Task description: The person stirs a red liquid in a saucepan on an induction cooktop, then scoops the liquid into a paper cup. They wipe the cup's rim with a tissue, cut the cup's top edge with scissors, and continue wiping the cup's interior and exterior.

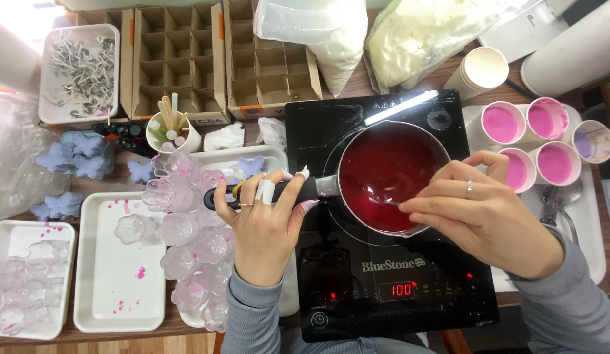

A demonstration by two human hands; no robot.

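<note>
Grey-sleeved forearms come up from the bottom edge, and the left hand (265, 219) is wrapped firmly around the black handle (305, 191) of a small round metal saucepan (391, 177), thumb over the top and fingers curled beneath. That pan sits just right of this hand on a black glass induction hob (357, 288) with a lit red display, and it is filled well up with glossy dark pink liquid (383, 167). Over the pan's near right rim, the right hand (485, 213) pinches a thin metal stirrer (391, 202) between thumb and fingertips, its tip dipped in the liquid; a ring shows on one finger. Judging by the fill and the hob being on, the pan is likely moderately heavy, hot at the wall and prone to slopping, so the handle is the only sensible place to grip, kept level. Beyond the right hand, paper cups of pale pink liquid (524, 141) stand together on a white tray (590, 223). Left of the left hand, clear flower-shaped moulds (190, 242) crowd against a white rectangular tray (121, 262) spotted with pink drips; they look light and brittle. Farther beyond, cardboard divider boxes (177, 59) and a cup of wooden sticks (170, 131) stand.
</note>
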